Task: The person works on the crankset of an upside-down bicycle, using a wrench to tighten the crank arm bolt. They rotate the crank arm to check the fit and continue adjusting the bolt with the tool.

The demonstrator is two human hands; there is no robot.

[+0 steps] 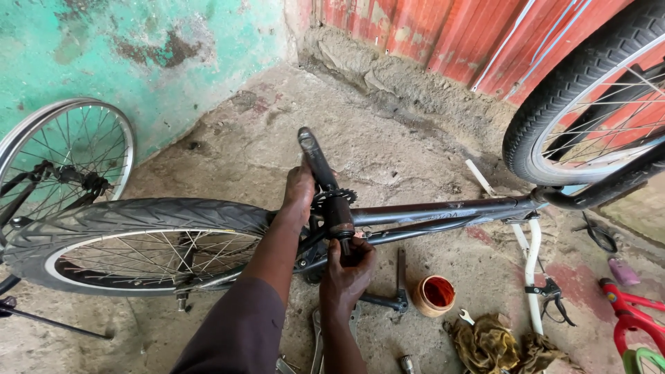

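Note:
A dark bicycle frame [443, 208] lies sideways across the concrete floor. My left hand [300, 190] grips the black crank arm [316, 156] that sticks up beside the small chainring [346, 197]. Just below it, my right hand [348, 266] is closed around the black bottom-bracket end [339, 220] of the frame. A tyred rear wheel [138, 242] sits at the left, and the front wheel [589, 104] is at the upper right.
A bare spoked rim [66, 156] leans against the green wall. A small orange tub of grease [435, 295], a loose crank arm [400, 280], a spanner [468, 318] and dirty rags [495, 343] lie on the floor. White handlebars [532, 266] and a red frame [634, 318] are at right.

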